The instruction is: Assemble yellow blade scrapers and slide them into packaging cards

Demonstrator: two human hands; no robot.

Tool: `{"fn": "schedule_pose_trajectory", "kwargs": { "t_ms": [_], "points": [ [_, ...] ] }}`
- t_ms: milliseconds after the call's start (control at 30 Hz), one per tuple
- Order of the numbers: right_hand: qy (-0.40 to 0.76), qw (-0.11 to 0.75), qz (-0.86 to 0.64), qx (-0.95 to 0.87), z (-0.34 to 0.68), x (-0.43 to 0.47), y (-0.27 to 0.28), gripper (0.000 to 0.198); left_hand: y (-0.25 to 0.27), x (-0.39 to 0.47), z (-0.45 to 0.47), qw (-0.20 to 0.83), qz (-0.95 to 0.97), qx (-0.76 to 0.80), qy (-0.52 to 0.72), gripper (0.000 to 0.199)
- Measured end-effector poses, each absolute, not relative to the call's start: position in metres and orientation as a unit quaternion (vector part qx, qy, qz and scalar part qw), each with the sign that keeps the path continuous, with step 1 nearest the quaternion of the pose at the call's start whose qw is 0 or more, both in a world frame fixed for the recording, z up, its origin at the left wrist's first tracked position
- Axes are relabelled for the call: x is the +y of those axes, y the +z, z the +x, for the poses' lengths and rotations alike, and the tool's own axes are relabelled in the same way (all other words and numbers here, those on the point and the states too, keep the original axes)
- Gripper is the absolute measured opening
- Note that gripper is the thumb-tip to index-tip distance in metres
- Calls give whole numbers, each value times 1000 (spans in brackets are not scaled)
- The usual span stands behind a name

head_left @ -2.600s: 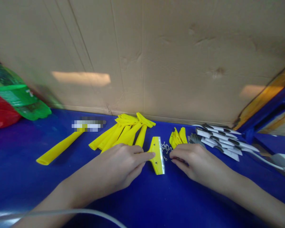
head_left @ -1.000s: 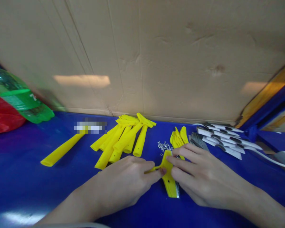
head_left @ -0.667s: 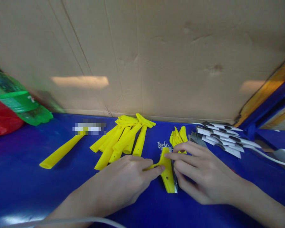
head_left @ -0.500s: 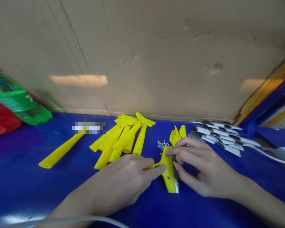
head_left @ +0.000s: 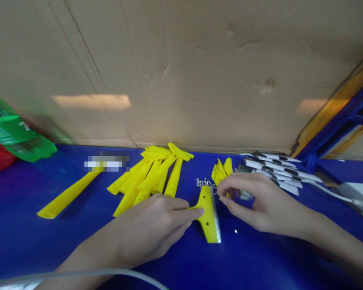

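My left hand [head_left: 160, 225] is closed round the handle of a yellow scraper [head_left: 208, 215], its thumb on the neck of the head. The scraper lies low over the blue table, a metal blade along its right edge and two dark holes in its face. Just right of the blade, my right hand [head_left: 254, 201] has thumb and forefinger pinched together; whatever is between them is too small or hidden to make out. Small metal nuts and screws [head_left: 203, 183] lie scattered behind the scraper head. One tiny shiny piece [head_left: 236, 231] sits alone on the table.
Yellow handles [head_left: 151, 173] are heaped behind my left hand, with another yellow scraper [head_left: 69, 193] farther left. Small yellow plates [head_left: 220, 171] and white-wrapped blades [head_left: 275, 169] lie at right. A green bottle [head_left: 21, 135] stands left; a white cable [head_left: 109, 272] crosses the front.
My right hand has come off the scraper head to the right, its fingers now pinched. Both screw holes of the scraper now show. The view has shifted slightly.
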State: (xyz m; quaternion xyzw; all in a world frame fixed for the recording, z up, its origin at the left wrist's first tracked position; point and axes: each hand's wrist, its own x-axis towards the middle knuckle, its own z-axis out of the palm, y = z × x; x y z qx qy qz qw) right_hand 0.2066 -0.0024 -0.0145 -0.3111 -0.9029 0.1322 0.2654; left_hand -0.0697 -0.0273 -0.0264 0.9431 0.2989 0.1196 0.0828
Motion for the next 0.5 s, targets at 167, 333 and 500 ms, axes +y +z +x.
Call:
{"fn": "schedule_pose_trajectory", "kwargs": {
  "t_ms": [167,333,500],
  "points": [
    [256,48,-363,-895,218,-4,6,16,-29,-27,-71,76,948,291,105,30],
    [281,-29,-375,-883,214,-12,7,21,-32,-27,-71,71,951,288,90,30],
    [269,-22,-368,-890,210,-15,1,21,-35,-27,-72,51,953,278,113,31]
  ]
}}
